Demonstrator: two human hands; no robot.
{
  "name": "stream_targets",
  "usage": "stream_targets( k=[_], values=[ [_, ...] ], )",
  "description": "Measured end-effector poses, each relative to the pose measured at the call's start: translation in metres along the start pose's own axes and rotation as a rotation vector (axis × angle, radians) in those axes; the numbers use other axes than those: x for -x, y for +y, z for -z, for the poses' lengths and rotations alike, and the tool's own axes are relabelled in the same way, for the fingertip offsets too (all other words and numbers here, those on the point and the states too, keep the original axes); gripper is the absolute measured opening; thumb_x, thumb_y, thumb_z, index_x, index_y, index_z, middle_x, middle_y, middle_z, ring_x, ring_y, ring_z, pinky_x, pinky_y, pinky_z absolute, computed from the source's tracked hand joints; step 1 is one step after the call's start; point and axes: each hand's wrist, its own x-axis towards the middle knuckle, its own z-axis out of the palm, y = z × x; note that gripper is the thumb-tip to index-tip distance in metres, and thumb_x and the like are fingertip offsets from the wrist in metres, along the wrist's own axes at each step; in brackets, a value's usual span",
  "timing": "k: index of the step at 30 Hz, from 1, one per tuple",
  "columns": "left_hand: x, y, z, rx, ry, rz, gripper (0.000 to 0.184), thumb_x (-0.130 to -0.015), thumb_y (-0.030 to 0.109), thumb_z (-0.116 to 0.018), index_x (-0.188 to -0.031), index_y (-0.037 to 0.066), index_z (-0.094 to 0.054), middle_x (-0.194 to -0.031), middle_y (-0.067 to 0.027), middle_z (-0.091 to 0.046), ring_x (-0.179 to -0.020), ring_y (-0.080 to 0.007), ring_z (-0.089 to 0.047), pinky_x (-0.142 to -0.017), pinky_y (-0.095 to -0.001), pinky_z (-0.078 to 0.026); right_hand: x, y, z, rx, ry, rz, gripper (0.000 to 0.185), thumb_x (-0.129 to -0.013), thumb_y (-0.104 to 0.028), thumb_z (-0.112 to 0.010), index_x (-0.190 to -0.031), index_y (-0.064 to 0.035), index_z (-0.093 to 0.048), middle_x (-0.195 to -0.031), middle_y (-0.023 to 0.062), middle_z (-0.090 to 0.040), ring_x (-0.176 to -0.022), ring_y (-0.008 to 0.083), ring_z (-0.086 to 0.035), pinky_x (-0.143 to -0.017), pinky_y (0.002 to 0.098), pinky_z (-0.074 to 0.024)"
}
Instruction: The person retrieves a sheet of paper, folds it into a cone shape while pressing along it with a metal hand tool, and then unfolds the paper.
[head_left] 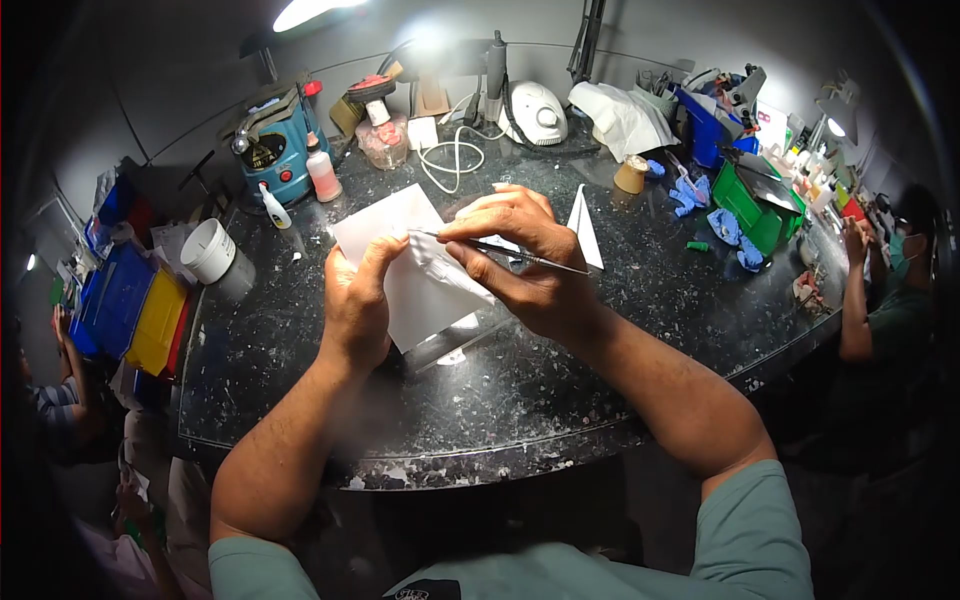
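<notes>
My left hand (355, 300) is closed on the left edge of a white paper sheet (412, 305), thumb on top. The sheet is held above the dark bench and looks creased or folded on its right side. In my right hand (530, 250) is a slim metal hand tool (552, 263), gripped like a pen. Its left tip meets the sheet near my left thumb, and its thin tail points out to the right. Whether something small lies at the tip, I cannot tell. A folded white paper piece (585, 230) stands beyond my right hand.
On the speckled bench (500, 420) are a white tub (209, 250), a pink-liquid bottle (323, 170), a blue machine (275, 150), a white control unit (533, 112) and a green bin (757, 205) beside blue gloves (690, 190). Another person (890, 290) sits at the right.
</notes>
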Motion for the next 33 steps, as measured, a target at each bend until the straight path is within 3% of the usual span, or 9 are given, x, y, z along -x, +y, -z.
stream_targets(
  k=[27, 33],
  values=[
    [-0.008, -0.003, 0.009, 0.063, 0.077, 0.016, 0.023, -0.099, 0.019, -0.058, -0.105, -0.003, -0.063, -0.091, -0.0109, -0.069, -0.075, -0.0172, -0.070, -0.067, -0.0300, -0.059, -0.001, 0.002, 0.004, 0.020, -0.088, -0.052, 0.011, -0.088, -0.016, -0.074, -0.098, -0.0106, -0.074, -0.094, 0.0028, -0.073, -0.101, 0.0202, -0.066, -0.113, 0.0503, -0.0301],
    [-0.006, 0.006, 0.001, 0.048, 0.011, 0.040, 0.020, -0.094, 0.014, -0.066, -0.106, -0.002, -0.064, -0.091, -0.0081, -0.069, -0.077, -0.0163, -0.069, -0.069, -0.0294, -0.057, 0.000, 0.003, 0.005, 0.029, -0.100, -0.062, 0.011, -0.088, -0.016, -0.074, -0.097, -0.0095, -0.073, -0.093, 0.0041, -0.072, -0.100, 0.0217, -0.066, -0.113, 0.0494, -0.0311]
  ],
)
